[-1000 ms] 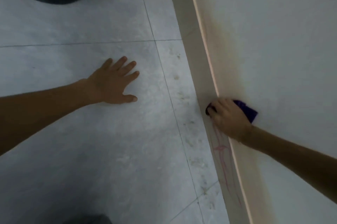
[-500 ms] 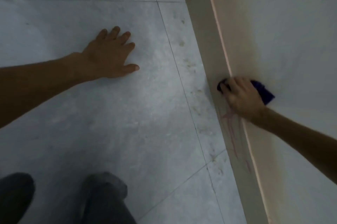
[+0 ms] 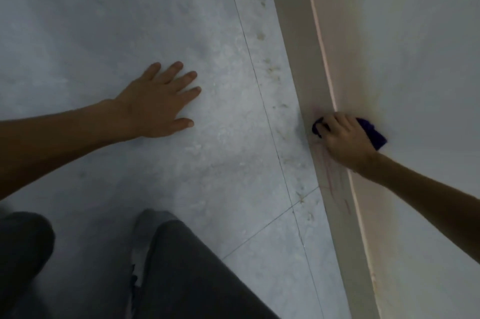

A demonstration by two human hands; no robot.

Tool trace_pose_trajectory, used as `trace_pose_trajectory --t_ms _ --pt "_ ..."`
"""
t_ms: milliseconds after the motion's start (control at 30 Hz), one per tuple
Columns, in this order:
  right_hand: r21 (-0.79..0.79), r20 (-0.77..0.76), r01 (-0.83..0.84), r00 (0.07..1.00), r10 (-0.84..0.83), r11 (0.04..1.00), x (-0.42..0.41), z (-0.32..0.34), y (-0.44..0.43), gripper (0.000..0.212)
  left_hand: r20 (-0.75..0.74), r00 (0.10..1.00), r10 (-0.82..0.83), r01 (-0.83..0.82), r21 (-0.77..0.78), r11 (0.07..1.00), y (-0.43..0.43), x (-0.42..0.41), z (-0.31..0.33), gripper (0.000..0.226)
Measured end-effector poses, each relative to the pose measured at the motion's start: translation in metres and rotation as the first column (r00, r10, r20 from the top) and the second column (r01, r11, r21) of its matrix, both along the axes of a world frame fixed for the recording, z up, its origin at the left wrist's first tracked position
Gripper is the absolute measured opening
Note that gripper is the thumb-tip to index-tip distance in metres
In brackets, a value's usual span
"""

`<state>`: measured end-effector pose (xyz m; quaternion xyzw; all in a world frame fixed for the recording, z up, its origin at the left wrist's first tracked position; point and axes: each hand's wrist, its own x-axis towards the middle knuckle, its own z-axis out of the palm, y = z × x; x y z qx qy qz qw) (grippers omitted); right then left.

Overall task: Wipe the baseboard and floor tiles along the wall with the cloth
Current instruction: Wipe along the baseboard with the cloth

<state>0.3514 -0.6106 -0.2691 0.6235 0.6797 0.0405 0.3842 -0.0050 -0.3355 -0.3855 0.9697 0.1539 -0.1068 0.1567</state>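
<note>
Against the baseboard (image 3: pixel 298 64), one right hand (image 3: pixel 342 139) clenched on one purple cloth (image 3: pixel 371 133), one left hand (image 3: pixel 155 103) flat, fingers spread, grasping nothing, on grey floor tiles (image 3: pixel 104 33), two dark-trousered knees (image 3: pixel 197 272).

An indoor room, probably in a home, though which room cannot be told; pale grey floor tiles (image 3: pixel 130 20) with thin grout lines run up to a beige baseboard (image 3: pixel 298 54) under a plain painted wall (image 3: pixel 415 33); yellowish stains dot the tiles by the baseboard, and reddish scribbles (image 3: pixel 335 183) mark it.
</note>
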Motion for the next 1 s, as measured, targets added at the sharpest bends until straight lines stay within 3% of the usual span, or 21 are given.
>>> trace_pose_trajectory --t_ms 100,167,300,467,600,733,900,1000 --pt "0.225 0.052 -0.041 0.998 0.030 0.973 0.010 0.003 0.066 0.017 0.061 0.997 0.044 -0.046 0.021 0.999 -0.014 0.000 0.000 0.081" --pt "0.278 0.077 -0.035 0.997 0.014 0.960 0.011 0.000 0.098 0.015 0.099 0.994 0.054 -0.058 0.034 0.998 -0.019 0.006 0.003 0.081" --pt "0.205 0.058 0.027 0.998 -0.039 0.978 -0.004 -0.018 0.078 0.022 0.123 0.991 0.057 -0.064 0.057 0.996 -0.017 0.004 0.003 0.080" --pt "-0.069 -0.052 0.087 0.995 -0.091 0.994 -0.034 -0.004 -0.073 0.029 0.127 0.991 0.027 -0.034 0.055 0.998 -0.029 -0.007 -0.006 0.077" --pt "0.088 -0.067 0.056 0.997 -0.050 0.995 -0.008 0.022 -0.069 0.024 0.157 0.987 0.043 -0.048 0.029 0.998 -0.024 -0.003 -0.003 0.082" --pt "0.207 -0.029 0.085 0.996 -0.081 0.975 -0.006 0.001 -0.009 0.025 0.165 0.986 0.030 -0.035 0.031 0.999 -0.034 -0.003 -0.003 0.084" --pt "0.333 -0.036 0.155 0.988 -0.151 0.930 -0.012 -0.018 -0.005 0.021 0.192 0.981 0.039 -0.051 0.058 0.997 -0.025 -0.001 0.000 0.081" --pt "0.266 -0.139 0.147 0.984 -0.113 0.953 -0.022 -0.029 -0.065 0.024 0.171 0.982 0.075 -0.088 0.066 0.994 -0.022 -0.006 0.000 0.081"
